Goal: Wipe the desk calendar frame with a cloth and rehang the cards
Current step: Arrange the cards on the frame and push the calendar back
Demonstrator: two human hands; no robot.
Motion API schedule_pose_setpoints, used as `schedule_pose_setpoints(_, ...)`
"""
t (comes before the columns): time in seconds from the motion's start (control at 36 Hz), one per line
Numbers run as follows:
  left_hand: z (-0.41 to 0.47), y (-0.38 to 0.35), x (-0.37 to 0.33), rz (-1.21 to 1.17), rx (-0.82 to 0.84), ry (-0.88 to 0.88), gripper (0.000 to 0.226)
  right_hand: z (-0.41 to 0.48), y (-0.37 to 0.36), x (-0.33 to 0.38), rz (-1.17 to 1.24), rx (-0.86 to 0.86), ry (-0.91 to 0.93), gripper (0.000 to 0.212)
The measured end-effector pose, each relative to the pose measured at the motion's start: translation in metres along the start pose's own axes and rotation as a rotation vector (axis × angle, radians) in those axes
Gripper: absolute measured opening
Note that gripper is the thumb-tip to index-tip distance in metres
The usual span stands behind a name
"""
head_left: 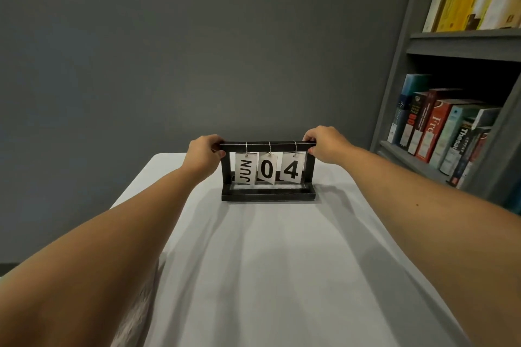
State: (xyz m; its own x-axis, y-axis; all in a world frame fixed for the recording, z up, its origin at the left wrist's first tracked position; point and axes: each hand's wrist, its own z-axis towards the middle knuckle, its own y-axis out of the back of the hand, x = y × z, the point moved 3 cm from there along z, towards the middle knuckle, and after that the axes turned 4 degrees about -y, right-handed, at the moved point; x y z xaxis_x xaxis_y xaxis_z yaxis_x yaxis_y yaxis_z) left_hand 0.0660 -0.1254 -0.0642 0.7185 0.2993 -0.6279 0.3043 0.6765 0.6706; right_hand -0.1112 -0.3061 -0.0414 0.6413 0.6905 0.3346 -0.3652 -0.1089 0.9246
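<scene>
The left hand (205, 151) and right hand (324, 144) each pinch an end of the bar (277, 145), which runs crosswise between them atop the frame (309, 170) (three cards (270, 169) hang from it) at the table's (267, 262) far end.

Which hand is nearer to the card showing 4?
Right. The right hand grips the bar beside the 4 card; the left hand grips its opposite end.

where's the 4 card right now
In the head view the 4 card hangs from the rightmost ring on the frame's top bar, right of the 0 card, near the right hand gripping that end.
</scene>
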Motion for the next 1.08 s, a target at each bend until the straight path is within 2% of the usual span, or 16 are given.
schedule_pose_setpoints(0.42, 0.004, -0.008, 0.008, 0.006, 0.01, -0.007, 0.025, 0.007, -0.011, -0.003, 0.0, 0.019, 0.0, 0.027)
schedule_pose_setpoints(0.56, -0.001, -0.008, 0.01, -0.022, 0.006, 0.049, 0.044, 0.006, -0.012, -0.004, 0.037, 0.023, -0.007, 0.03)
schedule_pose_setpoints(0.67, -0.008, -0.002, 0.016, -0.012, -0.002, 0.1, 0.054, -0.001, -0.005, 0.001, 0.036, -0.077, -0.024, 0.05)
schedule_pose_setpoints(0.72, -0.009, 0.0, 0.02, 0.002, -0.007, 0.1, 0.054, -0.005, 0.003, 0.006, 0.03, -0.178, -0.023, 0.051)
schedule_pose_setpoints(0.81, -0.025, 0.011, 0.028, 0.041, 0.025, 0.116, 0.052, -0.024, 0.007, 0.027, 0.071, -0.215, 0.032, 0.044)
schedule_pose_setpoints(0.94, -0.051, 0.025, 0.029, 0.181, 0.261, 0.146, 0.055, -0.051, -0.003, 0.06, 0.154, -0.105, 0.109, 0.026)
schedule_pose_setpoints(1.03, -0.074, 0.039, 0.033, 0.401, 0.481, 0.183, 0.057, -0.071, -0.016, 0.083, 0.169, 0.007, 0.156, 0.017)
schedule_pose_setpoints(1.08, -0.09, 0.051, 0.04, 0.55, 0.551, 0.216, 0.062, -0.085, -0.027, 0.098, 0.175, 0.077, 0.199, 0.014)
